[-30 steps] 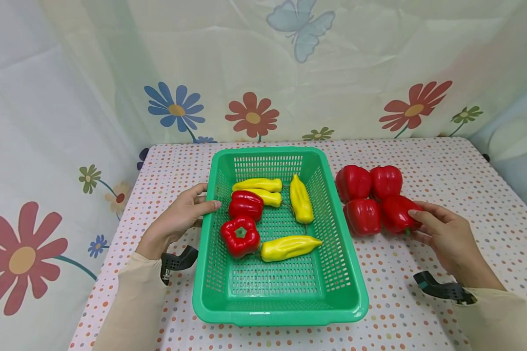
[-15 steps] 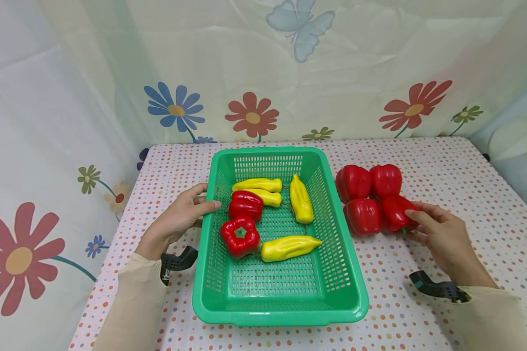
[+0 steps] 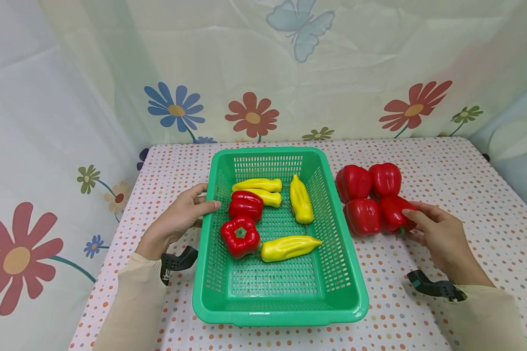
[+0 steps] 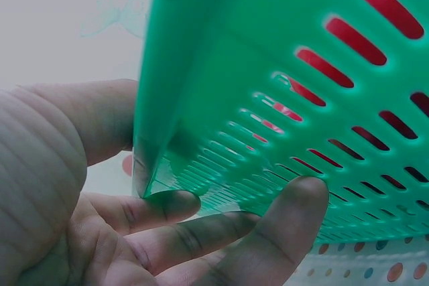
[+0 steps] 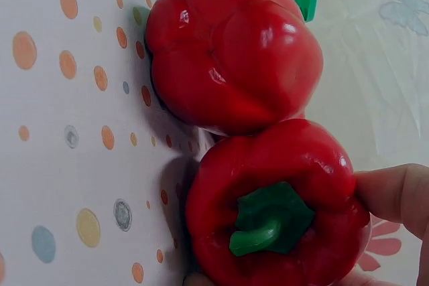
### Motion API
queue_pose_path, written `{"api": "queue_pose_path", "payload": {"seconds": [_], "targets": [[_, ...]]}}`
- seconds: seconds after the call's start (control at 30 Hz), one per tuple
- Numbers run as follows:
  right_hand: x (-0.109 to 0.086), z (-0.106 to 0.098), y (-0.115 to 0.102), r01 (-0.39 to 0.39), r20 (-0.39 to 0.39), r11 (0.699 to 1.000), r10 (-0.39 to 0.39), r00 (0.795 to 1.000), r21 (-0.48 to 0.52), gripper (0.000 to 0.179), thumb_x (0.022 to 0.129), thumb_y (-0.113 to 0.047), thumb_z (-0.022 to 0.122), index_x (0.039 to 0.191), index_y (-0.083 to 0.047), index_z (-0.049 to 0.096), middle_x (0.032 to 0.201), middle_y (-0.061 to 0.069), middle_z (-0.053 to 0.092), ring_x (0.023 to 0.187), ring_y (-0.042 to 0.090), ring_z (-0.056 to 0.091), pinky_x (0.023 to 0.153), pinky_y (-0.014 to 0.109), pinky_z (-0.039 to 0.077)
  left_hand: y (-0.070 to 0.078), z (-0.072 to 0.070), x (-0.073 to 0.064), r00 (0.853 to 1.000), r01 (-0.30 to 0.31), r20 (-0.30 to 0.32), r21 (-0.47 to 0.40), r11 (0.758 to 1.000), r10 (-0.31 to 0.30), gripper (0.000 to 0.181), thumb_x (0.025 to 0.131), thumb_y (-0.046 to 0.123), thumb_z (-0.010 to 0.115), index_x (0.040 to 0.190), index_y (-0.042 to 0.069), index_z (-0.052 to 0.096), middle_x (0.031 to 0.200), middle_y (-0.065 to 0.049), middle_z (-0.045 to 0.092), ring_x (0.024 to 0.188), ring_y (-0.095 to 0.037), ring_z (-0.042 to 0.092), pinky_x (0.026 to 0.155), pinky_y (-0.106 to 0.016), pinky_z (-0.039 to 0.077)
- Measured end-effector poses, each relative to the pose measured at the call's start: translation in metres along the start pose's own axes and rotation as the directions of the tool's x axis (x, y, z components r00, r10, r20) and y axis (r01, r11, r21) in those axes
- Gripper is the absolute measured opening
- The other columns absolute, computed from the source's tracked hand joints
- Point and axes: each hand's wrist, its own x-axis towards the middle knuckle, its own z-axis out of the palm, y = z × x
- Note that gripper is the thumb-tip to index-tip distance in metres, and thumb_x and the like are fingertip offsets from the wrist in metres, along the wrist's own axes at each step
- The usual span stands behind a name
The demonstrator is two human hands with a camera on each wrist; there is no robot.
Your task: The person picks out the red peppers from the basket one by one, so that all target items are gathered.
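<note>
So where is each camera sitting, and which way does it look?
Head: worn on the head, looking forward and down at the green basket and spotted tabletop; left hand, right hand and both sleeves show.
Left wrist: worn there, looking at the green basket's slotted outer side; part of the left hand shows.
Right wrist: worn there, looking at the held red pepper and another red pepper; a little of the right hand shows.
Shared: head and right wrist both show the held red pepper.
</note>
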Motion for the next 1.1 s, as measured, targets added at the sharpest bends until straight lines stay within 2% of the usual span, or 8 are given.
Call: {"api": "queue_pose_path", "payload": {"seconds": [0.4, 0.87, 1.1], "targets": [[-0.0006, 0.0013, -0.0018, -0.003, -0.031, 0.998, 0.001, 1.0, -0.064, 0.067, 0.107, -0.039, 0.055, 0.156, 0.004, 0.038, 0.135, 0.012, 0.051, 0.095, 0.004, 0.053, 0.072, 0.016, 0.061, 0.0002, -0.0002, 0.0, 1.0, -0.003, 0.003, 0.004, 1.0, 0.003, 0.055, 0.105, 0.012, 0.058, 0.155, 0.0, 0.036, 0.134, -0.033, 0.062, 0.095, -0.037, 0.077, 0.073, -0.053, 0.065], [-0.002, -0.0015, -0.0002, 0.018, -0.005, 0.998, -0.018, 1.0, -0.061, 0.069, 0.106, -0.042, 0.057, 0.156, 0.003, 0.04, 0.126, -0.005, 0.052, 0.094, 0.005, 0.055, 0.072, 0.018, 0.062, 0.0006, 0.0, -0.0003, 1.0, -0.007, 0.006, 0.0, 1.0, 0.007, 0.056, 0.105, 0.012, 0.057, 0.155, 0.0, 0.036, 0.134, -0.034, 0.062, 0.094, -0.037, 0.077, 0.073, -0.053, 0.065], [-0.0023, -0.0018, 0.0006, 0.018, -0.005, 0.998, -0.018, 1.0, -0.068, 0.07, 0.106, -0.042, 0.057, 0.157, 0.002, 0.039, 0.125, -0.005, 0.052, 0.093, 0.003, 0.055, 0.072, 0.017, 0.062, 0.001, 0.0002, -0.0007, 1.0, -0.009, 0.006, 0.004, 1.0, 0.009, 0.055, 0.105, 0.011, 0.057, 0.155, -0.001, 0.036, 0.133, -0.034, 0.062, 0.093, -0.037, 0.078, 0.072, -0.053, 0.065]]}}
